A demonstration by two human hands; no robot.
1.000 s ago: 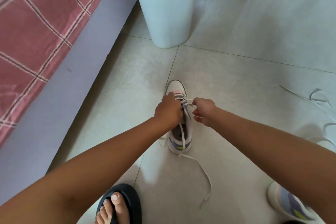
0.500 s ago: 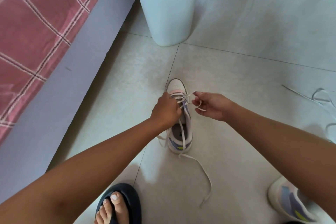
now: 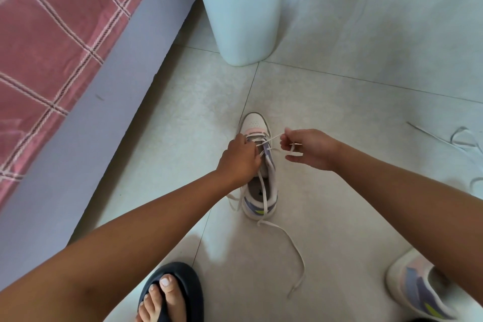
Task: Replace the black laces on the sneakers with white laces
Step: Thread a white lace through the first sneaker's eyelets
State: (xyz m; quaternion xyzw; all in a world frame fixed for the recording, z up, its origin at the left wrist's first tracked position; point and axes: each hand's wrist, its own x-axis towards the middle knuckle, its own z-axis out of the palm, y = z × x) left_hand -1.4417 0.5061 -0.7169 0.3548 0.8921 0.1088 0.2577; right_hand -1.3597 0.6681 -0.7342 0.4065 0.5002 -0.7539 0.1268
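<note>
the right hand [image 3: 311, 149] is seen pinched shut on a white lace [image 3: 273, 138], drawn taut out to the side from the lower eyelets of a sneaker [image 3: 260, 167] standing on the floor [image 3: 339, 102]. the left hand [image 3: 241, 159] is pressed against the sneaker's upper at the eyelets, fingers curled closed; whether lace is gripped there cannot be told. the lace's other end is left trailing over the heel and across the tiles toward the camera. a snag is judged the likeliest fault: if the pull is kept sideways while the shoe is only lightly braced, the sneaker could be tipped or the two ends left uneven. the loose tail could also be stepped on by the sandalled foot [image 3: 167, 295] nearby. a second sneaker [image 3: 415, 293] lies at lower right, and another lace [image 3: 460, 138] is strewn at the right edge.
</note>
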